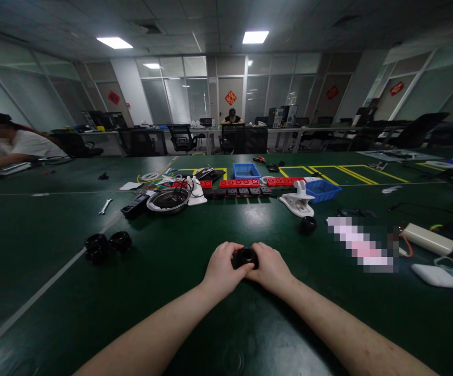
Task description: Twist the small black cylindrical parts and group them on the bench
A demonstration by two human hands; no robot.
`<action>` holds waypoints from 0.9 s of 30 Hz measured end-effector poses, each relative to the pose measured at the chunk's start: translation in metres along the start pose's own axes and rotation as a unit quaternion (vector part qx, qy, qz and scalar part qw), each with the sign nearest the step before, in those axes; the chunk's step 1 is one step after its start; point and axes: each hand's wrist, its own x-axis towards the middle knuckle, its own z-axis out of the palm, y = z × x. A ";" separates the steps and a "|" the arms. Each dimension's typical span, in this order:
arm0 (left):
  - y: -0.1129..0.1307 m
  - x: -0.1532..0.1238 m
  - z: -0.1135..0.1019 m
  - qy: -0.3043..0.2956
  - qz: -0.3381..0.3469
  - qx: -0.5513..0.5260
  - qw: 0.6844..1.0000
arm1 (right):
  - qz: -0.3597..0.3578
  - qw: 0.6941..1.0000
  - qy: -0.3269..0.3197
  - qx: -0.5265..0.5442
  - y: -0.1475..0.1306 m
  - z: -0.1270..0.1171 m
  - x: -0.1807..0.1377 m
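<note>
A: What's nearest?
B: The left grip [224, 265] and right grip [268, 266], both closed around one black round piece [246, 256], its hole facing upward. I can't tell whether it touches the green tabletop [151, 308].
A: And beyond them?
B: More black pieces [120, 241] sit clustered off to the left; a single black part [308, 225] stands on the right, just in front of a white stand [297, 204].
A: Further back?
B: A metal bowl [168, 210] on the left, then red power strips [239, 183] in a row, with a blue tray [246, 171] behind.
A: Farthest?
B: A seated person [232, 117] at another desk.
</note>
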 end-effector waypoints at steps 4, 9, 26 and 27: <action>-0.005 0.008 -0.009 -0.074 0.068 -0.025 0.995 | -0.091 0.986 -0.064 0.125 0.014 -0.007 0.004; -0.005 0.011 -0.019 -0.132 0.093 -0.036 0.986 | -0.100 0.965 -0.144 0.197 0.024 -0.014 0.008; -0.003 0.007 -0.009 -0.079 0.060 -0.044 0.994 | -0.048 0.972 -0.122 0.193 0.018 -0.012 0.007; -0.003 0.005 -0.007 -0.060 0.043 -0.037 0.997 | -0.040 0.976 -0.110 0.185 0.017 -0.010 0.006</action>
